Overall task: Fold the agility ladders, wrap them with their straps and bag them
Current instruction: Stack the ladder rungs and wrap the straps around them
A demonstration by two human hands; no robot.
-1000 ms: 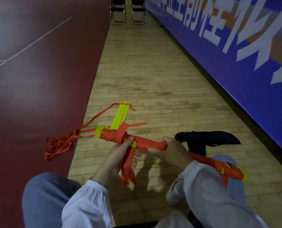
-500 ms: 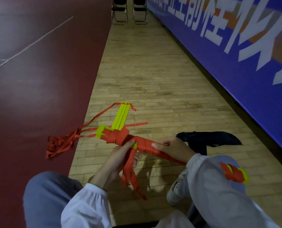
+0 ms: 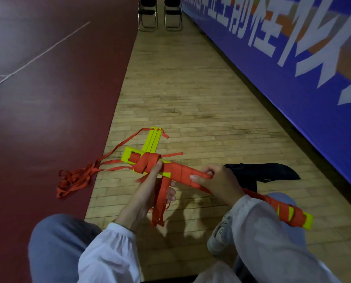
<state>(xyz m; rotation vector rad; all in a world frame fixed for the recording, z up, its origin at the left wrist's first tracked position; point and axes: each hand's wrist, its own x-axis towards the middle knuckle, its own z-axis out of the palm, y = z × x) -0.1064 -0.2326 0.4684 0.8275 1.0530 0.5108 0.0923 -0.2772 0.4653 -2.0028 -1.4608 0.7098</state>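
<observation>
Head view: the wrapped ladder bundle (image 3: 182, 174) is held above the wooden floor (image 3: 191, 99), over the person's knees. The right hand (image 3: 217, 182) grips its mid-section, fingers curled round it. The left hand (image 3: 150, 193) holds the red strap tail (image 3: 160, 201) below the knot, index finger against the wrap. Step in hand: strap wrapping. Next move, as judged: secure the tail tightly, then take the black bag (image 3: 260, 172) lying behind the right hand.

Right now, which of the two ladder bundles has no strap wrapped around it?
The floor bundle, the farther one: bare yellow rungs, straps trailing loose. The held bundle is wound in red strap.
</observation>
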